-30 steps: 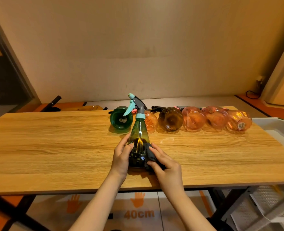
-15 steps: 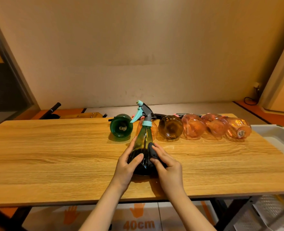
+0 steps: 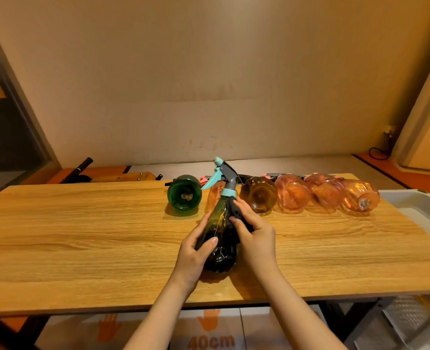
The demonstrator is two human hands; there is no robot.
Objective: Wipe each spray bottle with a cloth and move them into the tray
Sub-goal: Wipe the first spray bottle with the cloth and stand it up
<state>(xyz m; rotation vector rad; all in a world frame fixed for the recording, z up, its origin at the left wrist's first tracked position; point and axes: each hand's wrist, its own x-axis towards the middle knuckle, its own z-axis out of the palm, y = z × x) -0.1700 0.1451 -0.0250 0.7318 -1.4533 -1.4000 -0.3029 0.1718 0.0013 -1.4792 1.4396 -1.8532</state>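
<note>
A long wooden table stands before a plain beige wall. Under its front edge, a floor sheet shows orange handprints and "40cm". A black cable lies far right.

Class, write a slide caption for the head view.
Both hands wipe a green spray bottle with a dark cloth.

Both forearms rose from the bottom edge toward frame centre, left hand curled around the spray bottle, thumb across its front, right hand just right of it, fingers pinching the dark cloth against its upper side
</note>
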